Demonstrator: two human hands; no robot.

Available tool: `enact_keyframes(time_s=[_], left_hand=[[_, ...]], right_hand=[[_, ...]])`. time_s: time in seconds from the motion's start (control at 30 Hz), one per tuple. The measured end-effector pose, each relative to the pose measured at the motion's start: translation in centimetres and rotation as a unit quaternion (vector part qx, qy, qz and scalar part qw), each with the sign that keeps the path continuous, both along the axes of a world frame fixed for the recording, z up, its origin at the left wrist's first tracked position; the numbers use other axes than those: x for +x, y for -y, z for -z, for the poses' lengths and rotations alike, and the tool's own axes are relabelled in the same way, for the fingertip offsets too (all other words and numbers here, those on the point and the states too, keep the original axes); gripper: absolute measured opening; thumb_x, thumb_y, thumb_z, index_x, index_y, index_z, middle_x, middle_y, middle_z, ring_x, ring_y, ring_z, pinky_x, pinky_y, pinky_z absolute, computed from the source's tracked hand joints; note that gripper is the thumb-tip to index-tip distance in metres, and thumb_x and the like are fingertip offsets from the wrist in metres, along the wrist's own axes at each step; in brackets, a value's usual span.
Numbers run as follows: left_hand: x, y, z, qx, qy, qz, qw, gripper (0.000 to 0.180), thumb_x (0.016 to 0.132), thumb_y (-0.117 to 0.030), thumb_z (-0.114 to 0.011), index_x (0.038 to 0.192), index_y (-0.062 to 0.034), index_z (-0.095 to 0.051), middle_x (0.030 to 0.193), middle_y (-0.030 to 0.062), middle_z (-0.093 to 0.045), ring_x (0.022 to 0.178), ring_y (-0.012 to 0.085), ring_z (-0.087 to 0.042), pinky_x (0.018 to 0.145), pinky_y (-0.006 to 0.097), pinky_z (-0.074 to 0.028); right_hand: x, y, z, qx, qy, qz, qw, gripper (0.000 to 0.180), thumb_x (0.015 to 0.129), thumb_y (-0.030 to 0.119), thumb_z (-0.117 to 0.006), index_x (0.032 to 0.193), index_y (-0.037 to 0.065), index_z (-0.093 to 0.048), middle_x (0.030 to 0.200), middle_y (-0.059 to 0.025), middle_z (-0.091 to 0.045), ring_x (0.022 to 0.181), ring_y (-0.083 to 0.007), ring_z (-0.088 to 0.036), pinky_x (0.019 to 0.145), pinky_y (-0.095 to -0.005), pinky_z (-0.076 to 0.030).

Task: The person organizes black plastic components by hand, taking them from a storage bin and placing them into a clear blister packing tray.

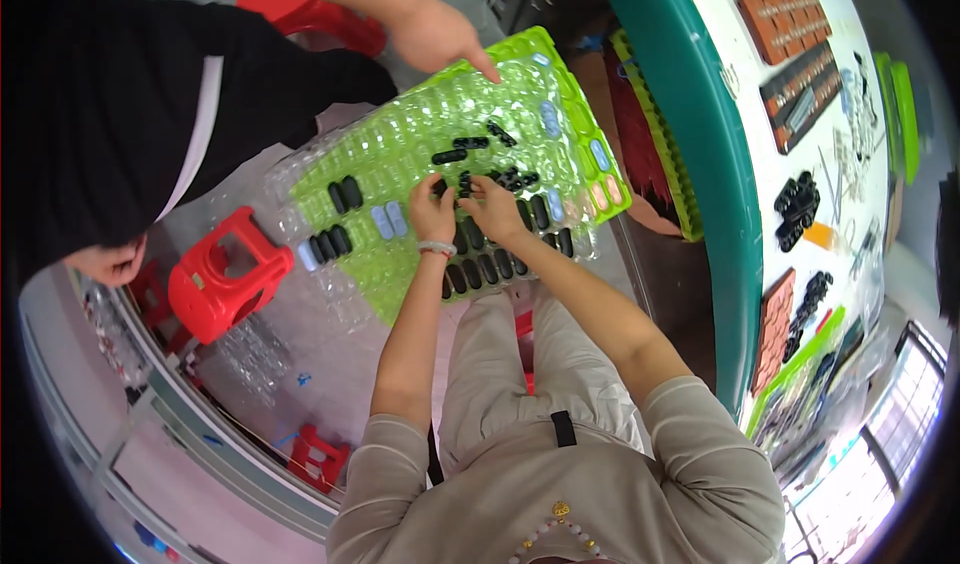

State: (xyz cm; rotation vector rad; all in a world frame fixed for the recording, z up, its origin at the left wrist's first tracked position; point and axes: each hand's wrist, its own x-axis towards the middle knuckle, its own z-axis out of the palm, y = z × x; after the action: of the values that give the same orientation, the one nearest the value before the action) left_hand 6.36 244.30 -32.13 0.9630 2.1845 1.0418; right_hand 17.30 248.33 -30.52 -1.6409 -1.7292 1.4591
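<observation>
A clear plastic blister tray (370, 159) with rows of oval pockets lies over a bright green tray (620, 202). My left hand (432, 216) is closed around a small black oblong piece (441, 188) above the pockets. Just beside it, my right hand (492, 211) has its fingertips pinched at another small black piece, partly hidden by the fingers. Loose black pieces (516, 179) lie heaped past my right hand, with a few more (472, 144) farther off. Black oblong pieces (480, 270) fill pockets along the near side, and pale blue ones (389, 221) sit in others.
Across the tray, another person's hand (440, 39) rests a finger on its far edge. Red plastic stools (225, 274) stand on the floor at left. To the right, a white table (745, 134) with a green edge bears brown moulded blocks (785, 24) and black parts (797, 212).
</observation>
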Motion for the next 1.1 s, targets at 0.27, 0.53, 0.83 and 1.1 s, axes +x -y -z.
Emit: enact_keyframes(time_s=[0.27, 0.53, 0.83, 1.1], left_hand=[[2.5, -1.6, -2.0, 0.012, -0.185, 0.072, 0.980, 0.031, 0.068, -0.007, -0.063, 0.098, -0.0086, -0.055, 0.103, 0.0113, -0.048, 0.099, 0.0298, -0.041, 0.086, 0.038, -0.034], [4.9, -7.5, -1.1, 0.058, -0.163, 0.230, 0.958, 0.028, 0.066, -0.006, -0.062, 0.094, -0.0083, -0.057, 0.102, 0.0119, -0.048, 0.098, 0.0310, -0.040, 0.087, 0.040, -0.032], [7.5, -0.2, -4.6, 0.032, -0.050, 0.179, 0.982, 0.017, 0.068, -0.008, -0.060, 0.085, -0.0079, -0.057, 0.096, 0.0100, -0.053, 0.095, 0.0279, -0.045, 0.084, 0.037, -0.034], [9.2, 3.8, -5.3, -0.029, 0.023, 0.163, 0.986, 0.020, 0.068, -0.007, -0.060, 0.088, -0.0081, -0.057, 0.099, 0.0097, -0.053, 0.095, 0.0285, -0.044, 0.084, 0.036, -0.035]], right_hand=[[8.5, -8.3, -0.9, 0.304, 0.264, 0.055, 0.914, 0.032, 0.069, 0.014, -0.062, 0.099, 0.003, -0.056, 0.097, -0.0159, -0.048, 0.092, -0.0305, -0.044, 0.077, -0.0386, -0.037], [7.8, -9.3, 2.5, 0.255, 0.301, -0.009, 0.919, 0.036, 0.068, 0.022, -0.064, 0.098, 0.005, -0.057, 0.107, -0.0146, -0.043, 0.100, -0.0284, -0.040, 0.080, -0.0418, -0.034], [6.3, -10.3, 4.1, 0.311, 0.315, 0.126, 0.888, 0.013, 0.064, 0.016, -0.064, 0.074, 0.007, -0.065, 0.090, -0.0050, -0.053, 0.089, -0.0247, -0.046, 0.074, -0.0388, -0.035], [6.0, -9.8, 2.4, 0.308, 0.338, 0.065, 0.887, 0.031, 0.067, 0.024, -0.065, 0.092, 0.007, -0.060, 0.107, -0.0109, -0.045, 0.097, -0.0272, -0.041, 0.078, -0.0399, -0.034]])
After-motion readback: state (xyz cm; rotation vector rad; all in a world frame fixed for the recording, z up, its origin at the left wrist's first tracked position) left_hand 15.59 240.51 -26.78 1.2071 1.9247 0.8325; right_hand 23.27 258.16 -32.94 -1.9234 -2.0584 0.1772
